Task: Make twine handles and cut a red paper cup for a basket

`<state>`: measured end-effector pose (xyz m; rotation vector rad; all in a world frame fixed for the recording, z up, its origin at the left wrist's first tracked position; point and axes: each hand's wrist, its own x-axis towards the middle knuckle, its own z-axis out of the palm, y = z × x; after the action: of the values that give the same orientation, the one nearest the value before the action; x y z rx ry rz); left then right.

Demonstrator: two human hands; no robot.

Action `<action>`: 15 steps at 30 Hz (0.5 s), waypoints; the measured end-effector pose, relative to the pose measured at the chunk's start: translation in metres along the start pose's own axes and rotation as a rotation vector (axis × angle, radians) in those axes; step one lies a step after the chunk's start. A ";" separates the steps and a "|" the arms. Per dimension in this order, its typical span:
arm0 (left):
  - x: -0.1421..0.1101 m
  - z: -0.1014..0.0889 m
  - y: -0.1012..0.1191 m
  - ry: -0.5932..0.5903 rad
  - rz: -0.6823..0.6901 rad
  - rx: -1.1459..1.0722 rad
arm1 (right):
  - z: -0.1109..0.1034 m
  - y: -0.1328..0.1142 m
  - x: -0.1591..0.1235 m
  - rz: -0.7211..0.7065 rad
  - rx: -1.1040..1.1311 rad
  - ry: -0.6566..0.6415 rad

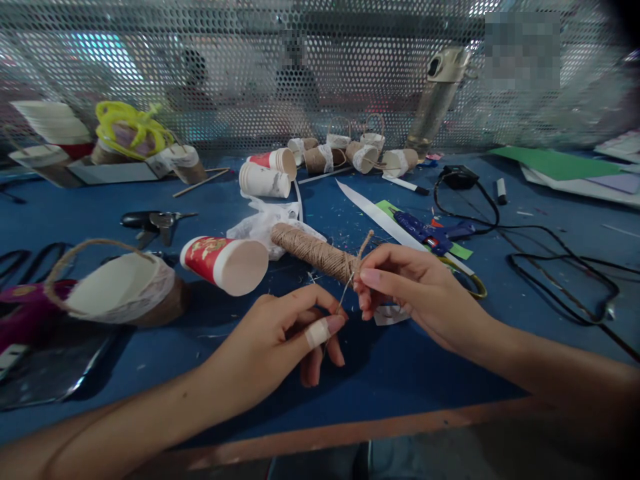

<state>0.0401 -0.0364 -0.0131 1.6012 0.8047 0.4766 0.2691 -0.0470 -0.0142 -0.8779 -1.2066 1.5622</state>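
Between thumb and index finger, my left hand (pixel 295 333) pinches a thin length of twine (pixel 346 293). White tape is wrapped round my left thumb. My right hand (pixel 415 283) pinches the same twine close to the near end of a roll of brown jute twine (pixel 315 250). A short frayed tip of twine sticks up above my right fingers. The roll lies slanted on the blue table, its far end against crumpled white plastic (pixel 265 223). Left of the roll a red and white paper cup (pixel 225 263) lies on its side.
A twine-wrapped cup basket (pixel 130 293) stands at the left, near a purple glue gun (pixel 35 313) and keys (pixel 160 223). A blue glue gun (pixel 435 233) with a black cord lies right. Several small cup baskets (pixel 363 157) sit at the back before a perforated metal screen (pixel 240 80).
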 end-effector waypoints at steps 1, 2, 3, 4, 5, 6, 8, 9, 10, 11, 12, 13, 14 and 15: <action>0.000 0.000 0.000 -0.007 0.001 -0.004 | 0.000 0.001 0.001 0.033 0.038 -0.011; 0.000 0.000 0.000 -0.016 0.003 -0.006 | 0.000 0.002 0.001 0.060 0.070 -0.021; 0.001 0.001 0.000 -0.025 0.007 -0.007 | 0.000 0.002 0.001 0.079 0.098 -0.030; 0.001 0.001 0.000 -0.033 0.011 -0.007 | 0.000 0.002 0.001 0.089 0.118 -0.038; 0.000 0.001 0.000 -0.040 0.017 -0.006 | 0.000 0.002 0.001 0.094 0.130 -0.048; 0.000 0.001 0.000 -0.047 0.022 -0.005 | 0.000 0.002 0.000 0.093 0.137 -0.056; 0.000 0.001 0.001 -0.053 0.027 -0.002 | 0.001 0.001 -0.001 0.087 0.144 -0.067; 0.000 0.001 0.001 -0.054 0.030 0.001 | 0.001 0.001 -0.001 0.083 0.149 -0.070; 0.000 0.001 0.001 -0.057 0.033 0.004 | 0.001 0.001 -0.001 0.078 0.155 -0.070; 0.000 0.001 0.001 -0.061 0.036 0.010 | 0.001 0.001 -0.001 0.071 0.163 -0.071; 0.001 0.001 0.001 -0.066 0.037 0.018 | 0.001 0.000 -0.001 0.067 0.173 -0.074; 0.001 0.001 0.001 -0.072 0.038 0.024 | 0.001 0.000 0.000 0.066 0.189 -0.083; 0.001 0.001 0.002 -0.080 0.037 0.027 | 0.001 0.000 0.000 0.072 0.211 -0.099; 0.001 0.001 0.002 -0.086 0.040 0.026 | 0.001 -0.001 0.001 0.083 0.237 -0.119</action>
<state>0.0422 -0.0365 -0.0118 1.6535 0.7180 0.4248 0.2680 -0.0465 -0.0133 -0.6958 -1.0510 1.8032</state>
